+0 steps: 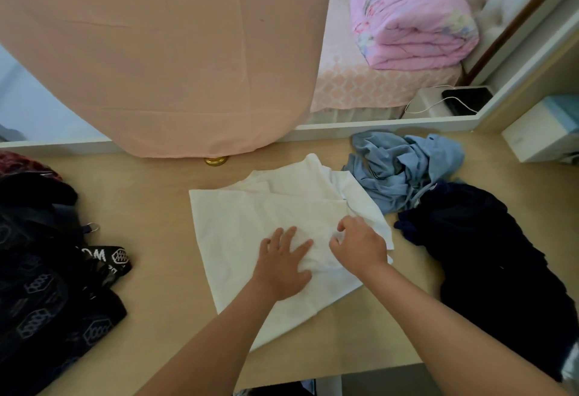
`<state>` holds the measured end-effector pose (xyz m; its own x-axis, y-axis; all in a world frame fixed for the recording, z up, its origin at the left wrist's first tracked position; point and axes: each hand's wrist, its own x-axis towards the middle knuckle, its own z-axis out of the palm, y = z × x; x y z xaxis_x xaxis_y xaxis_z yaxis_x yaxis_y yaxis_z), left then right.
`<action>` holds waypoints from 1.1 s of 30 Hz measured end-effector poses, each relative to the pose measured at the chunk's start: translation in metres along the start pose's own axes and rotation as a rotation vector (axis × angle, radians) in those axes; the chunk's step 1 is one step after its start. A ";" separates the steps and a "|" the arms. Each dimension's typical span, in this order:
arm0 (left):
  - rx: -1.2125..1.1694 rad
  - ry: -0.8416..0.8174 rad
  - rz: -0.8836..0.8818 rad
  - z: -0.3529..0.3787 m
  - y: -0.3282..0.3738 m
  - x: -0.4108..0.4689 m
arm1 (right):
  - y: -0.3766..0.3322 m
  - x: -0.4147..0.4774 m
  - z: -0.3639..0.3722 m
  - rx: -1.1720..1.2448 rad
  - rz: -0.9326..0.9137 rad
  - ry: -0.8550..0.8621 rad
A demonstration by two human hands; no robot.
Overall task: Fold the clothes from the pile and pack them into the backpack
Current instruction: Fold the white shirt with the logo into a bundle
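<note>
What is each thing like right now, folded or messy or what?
shirt: partly folded, flat on the desk.
blue clothes: crumpled, unfolded.
dark clothes: heaped, unfolded.
backpack: lying on the desk; open or shut, cannot tell.
left hand: flat, pressing the shirt.
right hand: pinching the shirt.
quilt: folded, on the bed.

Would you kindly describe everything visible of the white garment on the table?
The white garment is thin, soft-looking cloth, plain and lightly creased, partly folded with layers overlapping at its far side. It lies flat and skewed in the middle of the wooden table. The left hand presses flat on it; the right hand pinches a fold near its right edge. Its far right corner meets the crumpled blue garment.
</note>
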<state>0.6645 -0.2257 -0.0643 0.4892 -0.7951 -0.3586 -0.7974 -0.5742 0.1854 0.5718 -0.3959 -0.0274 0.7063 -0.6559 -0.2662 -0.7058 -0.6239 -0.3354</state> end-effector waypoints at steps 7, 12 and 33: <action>-0.174 0.246 0.095 -0.050 0.005 0.070 | 0.008 -0.002 0.017 0.399 0.328 -0.046; -0.067 0.077 0.038 -0.069 0.020 0.107 | 0.013 0.004 0.018 0.546 0.283 -0.093; -0.420 0.419 -0.279 -0.053 -0.117 -0.027 | -0.083 -0.040 0.024 0.635 -0.295 -0.443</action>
<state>0.7630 -0.1475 -0.0276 0.8217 -0.5652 -0.0734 -0.4564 -0.7297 0.5091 0.6034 -0.3071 -0.0104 0.9071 -0.1922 -0.3744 -0.4175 -0.2985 -0.8583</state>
